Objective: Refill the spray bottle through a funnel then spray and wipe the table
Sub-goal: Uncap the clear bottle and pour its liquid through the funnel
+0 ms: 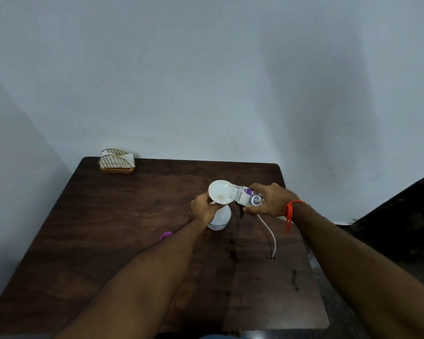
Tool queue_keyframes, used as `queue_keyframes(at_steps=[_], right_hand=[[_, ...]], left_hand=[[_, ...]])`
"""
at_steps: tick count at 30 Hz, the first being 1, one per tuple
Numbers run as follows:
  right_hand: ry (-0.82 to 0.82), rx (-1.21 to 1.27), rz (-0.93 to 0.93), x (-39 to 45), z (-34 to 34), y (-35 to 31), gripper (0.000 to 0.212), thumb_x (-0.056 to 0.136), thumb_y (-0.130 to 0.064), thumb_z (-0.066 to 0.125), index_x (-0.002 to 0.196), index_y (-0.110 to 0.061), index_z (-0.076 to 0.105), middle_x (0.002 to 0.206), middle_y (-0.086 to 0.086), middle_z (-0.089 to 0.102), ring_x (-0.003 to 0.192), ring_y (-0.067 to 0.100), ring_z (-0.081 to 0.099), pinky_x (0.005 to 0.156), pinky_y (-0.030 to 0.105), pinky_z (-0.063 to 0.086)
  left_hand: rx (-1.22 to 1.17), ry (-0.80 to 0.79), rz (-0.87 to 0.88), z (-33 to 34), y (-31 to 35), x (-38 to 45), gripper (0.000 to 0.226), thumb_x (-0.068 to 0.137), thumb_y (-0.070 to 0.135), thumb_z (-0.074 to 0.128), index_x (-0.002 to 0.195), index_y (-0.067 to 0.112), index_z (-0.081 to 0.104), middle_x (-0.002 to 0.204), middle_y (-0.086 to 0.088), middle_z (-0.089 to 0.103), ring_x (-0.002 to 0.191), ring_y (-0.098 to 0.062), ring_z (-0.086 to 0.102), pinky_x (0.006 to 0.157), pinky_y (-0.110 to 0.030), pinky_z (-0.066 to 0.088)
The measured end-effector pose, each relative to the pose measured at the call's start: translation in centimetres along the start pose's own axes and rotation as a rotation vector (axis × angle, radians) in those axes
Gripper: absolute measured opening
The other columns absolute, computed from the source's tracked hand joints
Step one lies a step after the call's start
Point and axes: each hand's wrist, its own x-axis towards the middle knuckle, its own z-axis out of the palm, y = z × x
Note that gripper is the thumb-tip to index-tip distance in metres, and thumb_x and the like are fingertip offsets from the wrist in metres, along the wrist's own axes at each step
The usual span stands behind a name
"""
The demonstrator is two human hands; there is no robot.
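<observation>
From the head view, the left hand has its grip clamped on the neck of the spray bottle, which stands mid-counter with a white funnel on top. The right hand has its grip clamped on a tilted water bottle, mouth over the funnel.

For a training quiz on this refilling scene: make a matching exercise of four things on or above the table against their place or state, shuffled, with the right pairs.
Column one:
1. funnel
2. water bottle
3. purple cap
4. napkin holder

Column two:
A. at the table's far left corner
B. tilted, mouth over the funnel, gripped by the right hand
C. lying on the table beside the left forearm
D. sitting in the spray bottle, steadied by the left hand

Pairs: 1-D, 2-B, 3-C, 4-A
</observation>
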Motion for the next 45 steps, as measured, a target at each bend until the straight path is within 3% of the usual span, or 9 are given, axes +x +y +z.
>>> queue_keyframes(at_steps=[9, 22, 26, 31, 45], right_hand=[[0.000, -0.019, -0.006, 0.1, 0.1, 0.1, 0.063, 0.074, -0.067, 0.070, 0.122, -0.028, 0.056, 0.101, -0.005, 0.071, 0.083, 0.012, 0.062, 0.075, 0.028, 0.052], [0.010, -0.022, 0.017, 0.0, 0.2, 0.3, 0.062, 0.070, -0.073, 0.067, 0.119, -0.036, 0.054, 0.094, -0.009, 0.069, 0.083, 0.013, 0.060, 0.081, 0.039, 0.056], [0.003, -0.031, 0.013, 0.0, -0.1, -0.1, 0.064, 0.070, -0.073, 0.068, 0.119, -0.034, 0.055, 0.096, -0.007, 0.071, 0.085, 0.015, 0.064, 0.080, 0.039, 0.057], [-0.012, -0.066, 0.003, 0.0, -0.6, -0.5, 0.080, 0.058, -0.087, 0.052, 0.119, -0.036, 0.054, 0.097, -0.008, 0.071, 0.085, 0.015, 0.066, 0.080, 0.040, 0.057], [-0.042, -0.133, -0.004, 0.4, -1.1, -0.6, 0.082, 0.058, -0.090, 0.051, 0.121, -0.037, 0.051, 0.099, -0.008, 0.071, 0.082, 0.013, 0.066, 0.077, 0.041, 0.059]], left_hand=[[-0.018, -0.002, 0.005, -0.1, 0.1, -0.1, 0.046, 0.073, 0.031, 0.083, 0.115, 0.015, 0.071, 0.110, -0.005, 0.074, 0.106, -0.021, 0.066, 0.079, -0.023, 0.047], [-0.034, 0.003, -0.010, 0.1, 0.0, -0.2, 0.047, 0.074, 0.030, 0.083, 0.115, 0.013, 0.071, 0.111, -0.007, 0.073, 0.107, -0.022, 0.065, 0.078, -0.021, 0.044], [-0.026, 0.004, -0.008, 0.1, 0.0, -0.2, 0.047, 0.073, 0.030, 0.083, 0.114, 0.012, 0.071, 0.109, -0.008, 0.074, 0.105, -0.022, 0.066, 0.078, -0.021, 0.044], [-0.025, -0.001, -0.015, 0.1, -0.1, 0.0, 0.047, 0.073, 0.033, 0.083, 0.114, 0.014, 0.071, 0.110, -0.006, 0.073, 0.106, -0.021, 0.066, 0.080, -0.021, 0.045], [-0.026, -0.007, -0.013, 0.1, -0.2, 0.1, 0.046, 0.073, 0.033, 0.083, 0.113, 0.014, 0.071, 0.110, -0.006, 0.074, 0.105, -0.021, 0.067, 0.080, -0.021, 0.046]])
